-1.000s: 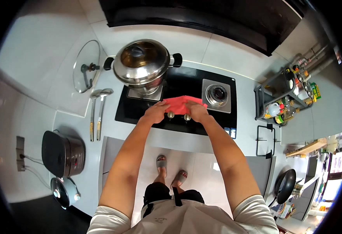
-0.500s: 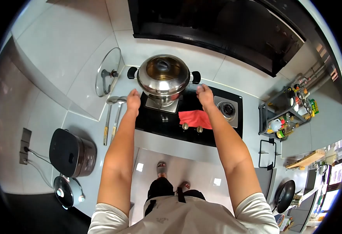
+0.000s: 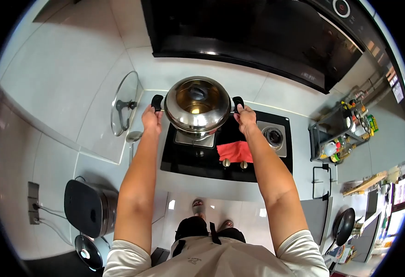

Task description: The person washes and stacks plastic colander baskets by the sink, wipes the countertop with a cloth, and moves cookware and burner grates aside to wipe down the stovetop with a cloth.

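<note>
A stainless steel pot (image 3: pixel 198 121) stands over the left burner of the black gas stove (image 3: pixel 188 161). Its lid (image 3: pixel 177 99) is on, with a dark window and a black knob. My left hand (image 3: pixel 152 121) grips the pot's left black handle (image 3: pixel 157 102). On the other side, my right hand (image 3: pixel 246 118) has its fingers round the right handle (image 3: pixel 237 102), thumb on top. A red cloth (image 3: pixel 235 151) lies on the stove below my right hand, beside two knobs.
A glass lid (image 3: pixel 124 104) leans on the left wall, near a ladle (image 3: pixel 134 136). A rice cooker (image 3: pixel 85 207) and a small pot (image 3: pixel 91 251) stand at left. The range hood (image 3: pixel 239 37) overhangs the back. A bottle rack (image 3: pixel 331 138) stands at right.
Both hands have moved up from beside the pot to its two handles and closed on them. The camera view has tilted slightly, so everything sits lower in the picture.
</note>
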Tool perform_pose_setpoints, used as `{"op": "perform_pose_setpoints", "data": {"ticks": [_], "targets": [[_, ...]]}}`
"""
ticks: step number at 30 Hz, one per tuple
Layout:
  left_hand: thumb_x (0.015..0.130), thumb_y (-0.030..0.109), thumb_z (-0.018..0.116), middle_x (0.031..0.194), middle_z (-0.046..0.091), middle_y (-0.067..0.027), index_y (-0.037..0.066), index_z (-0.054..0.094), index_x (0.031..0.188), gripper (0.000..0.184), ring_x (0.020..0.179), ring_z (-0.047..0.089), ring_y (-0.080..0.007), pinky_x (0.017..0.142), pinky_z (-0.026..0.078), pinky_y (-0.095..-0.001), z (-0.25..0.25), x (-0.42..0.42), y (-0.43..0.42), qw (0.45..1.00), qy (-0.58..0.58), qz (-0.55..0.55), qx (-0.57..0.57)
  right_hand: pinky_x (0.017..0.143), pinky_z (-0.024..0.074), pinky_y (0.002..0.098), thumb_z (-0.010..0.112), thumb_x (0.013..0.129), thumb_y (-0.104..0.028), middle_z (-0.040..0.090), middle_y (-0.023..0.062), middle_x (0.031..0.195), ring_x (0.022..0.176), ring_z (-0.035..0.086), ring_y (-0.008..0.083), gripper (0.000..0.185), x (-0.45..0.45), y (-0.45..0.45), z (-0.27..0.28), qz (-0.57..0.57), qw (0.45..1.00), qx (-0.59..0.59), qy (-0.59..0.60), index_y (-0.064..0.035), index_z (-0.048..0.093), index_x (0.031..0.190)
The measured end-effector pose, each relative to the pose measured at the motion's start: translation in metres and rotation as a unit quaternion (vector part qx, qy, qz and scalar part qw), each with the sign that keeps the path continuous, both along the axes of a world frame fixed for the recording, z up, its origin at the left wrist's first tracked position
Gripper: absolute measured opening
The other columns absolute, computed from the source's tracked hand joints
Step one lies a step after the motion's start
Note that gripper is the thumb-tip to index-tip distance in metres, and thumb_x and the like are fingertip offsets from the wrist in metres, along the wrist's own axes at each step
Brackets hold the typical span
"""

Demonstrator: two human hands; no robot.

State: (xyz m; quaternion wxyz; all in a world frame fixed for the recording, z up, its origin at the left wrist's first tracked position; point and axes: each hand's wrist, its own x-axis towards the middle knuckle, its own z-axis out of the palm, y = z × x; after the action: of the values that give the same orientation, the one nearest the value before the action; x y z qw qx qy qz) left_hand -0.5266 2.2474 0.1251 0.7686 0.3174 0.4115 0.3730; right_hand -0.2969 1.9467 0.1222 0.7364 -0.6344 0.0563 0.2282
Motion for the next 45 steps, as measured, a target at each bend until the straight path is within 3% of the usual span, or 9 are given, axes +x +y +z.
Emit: {"op": "perform_pose_setpoints", "data": {"ticks": [4,6,8,17,25,35,40,44,45], "targets": [[0.109,0.009,0.049,0.115,0.067,-0.0082,0.000,0.051,0.151,0.043,0.091,0.067,-0.0138,0.082,0.063,-0.0280,0.003,0.009,-0.011,0.999,-0.029,-0.025,0.024,0.065,0.0554,0.0226,0.070,0.105,-0.019,0.070,0.0018,0.101,0.075,0.062,0.0106,0.027,-0.004,-0.028,0.004,-0.034,0.998,0.042,0.018,-0.0041,0.068,0.128],[0.110,0.008,0.045,0.122,0.067,-0.0117,-0.001,0.049,0.151,0.042,0.097,0.071,-0.0191,0.090,0.064,-0.0327,0.007,0.016,-0.021,0.997,-0.003,-0.057,0.061,0.069,0.0588,0.0272,0.074,0.102,-0.016,0.071,0.0083,0.116,0.087,0.067,0.0164,0.046,-0.003,-0.048,0.005,-0.081,0.994,0.074,0.008,0.0001,0.059,0.143],[0.110,0.005,0.041,0.126,0.066,-0.0159,-0.003,0.049,0.149,0.041,0.109,0.072,-0.0258,0.097,0.063,-0.0382,0.032,0.028,-0.054,0.996,-0.055,-0.053,0.055,0.070,0.0600,0.0278,0.073,0.102,-0.014,0.070,0.0098,0.118,0.087,0.067,0.0173,0.048,0.002,-0.079,0.003,-0.086,0.992,0.092,0.002,0.0014,0.057,0.144],[0.111,0.006,0.039,0.128,0.067,-0.0187,-0.006,0.052,0.144,0.037,0.113,0.071,-0.0292,0.102,0.060,-0.0393,0.058,0.075,-0.201,0.972,-0.083,-0.208,0.073,0.077,0.0575,0.0279,0.068,0.105,-0.018,0.070,0.0050,0.114,0.095,0.066,0.0139,0.042,-0.046,-0.272,0.049,-0.202,0.976,0.070,-0.051,-0.0026,0.058,0.142],[0.109,0.000,0.041,0.137,0.062,-0.0233,-0.007,0.043,0.152,0.044,0.122,0.068,-0.0373,0.109,0.057,-0.0489,0.051,0.102,-0.403,0.935,-0.094,-0.341,0.031,0.075,0.0568,0.0276,0.069,0.104,-0.018,0.071,0.0054,0.113,0.094,0.067,0.0141,0.041,-0.116,-0.496,0.043,-0.324,0.944,0.041,-0.053,-0.0007,0.059,0.140],[0.107,-0.002,0.049,0.136,0.061,-0.0204,-0.004,0.045,0.153,0.046,0.119,0.068,-0.0327,0.106,0.059,-0.0439,0.015,0.143,-0.623,0.880,-0.063,-0.471,-0.007,0.067,0.0560,0.0250,0.069,0.104,-0.016,0.073,0.0083,0.111,0.087,0.070,0.0134,0.049,-0.158,-0.729,0.020,-0.429,0.902,-0.010,-0.051,0.0037,0.053,0.147],[0.107,-0.003,0.049,0.138,0.059,-0.0211,-0.006,0.040,0.154,0.048,0.123,0.066,-0.0331,0.112,0.055,-0.0452,0.014,0.193,-0.695,0.855,-0.056,-0.516,-0.022,0.057,0.0498,0.0213,0.065,0.107,-0.018,0.071,0.0043,0.094,0.065,0.058,0.0083,0.032,-0.135,-0.784,0.034,-0.480,0.876,-0.004,-0.049,-0.0011,0.062,0.134],[0.107,-0.002,0.050,0.139,0.059,-0.0205,-0.006,0.040,0.154,0.048,0.122,0.066,-0.0313,0.113,0.054,-0.0442,0.005,0.238,-0.733,0.842,-0.067,-0.535,-0.023,0.053,0.0495,0.0203,0.062,0.109,-0.018,0.070,0.0038,0.091,0.061,0.056,0.0077,0.025,-0.102,-0.814,0.041,-0.481,0.875,-0.001,-0.053,-0.0019,0.064,0.128],[0.107,-0.002,0.051,0.138,0.059,-0.0179,-0.006,0.042,0.153,0.048,0.119,0.067,-0.0275,0.107,0.057,-0.0382,0.006,0.245,-0.740,0.842,-0.060,-0.536,-0.023,0.055,0.0505,0.0196,0.061,0.109,-0.018,0.070,0.0038,0.091,0.062,0.057,0.0075,0.024,-0.091,-0.820,0.041,-0.493,0.869,-0.005,-0.043,-0.0023,0.065,0.127]]}}
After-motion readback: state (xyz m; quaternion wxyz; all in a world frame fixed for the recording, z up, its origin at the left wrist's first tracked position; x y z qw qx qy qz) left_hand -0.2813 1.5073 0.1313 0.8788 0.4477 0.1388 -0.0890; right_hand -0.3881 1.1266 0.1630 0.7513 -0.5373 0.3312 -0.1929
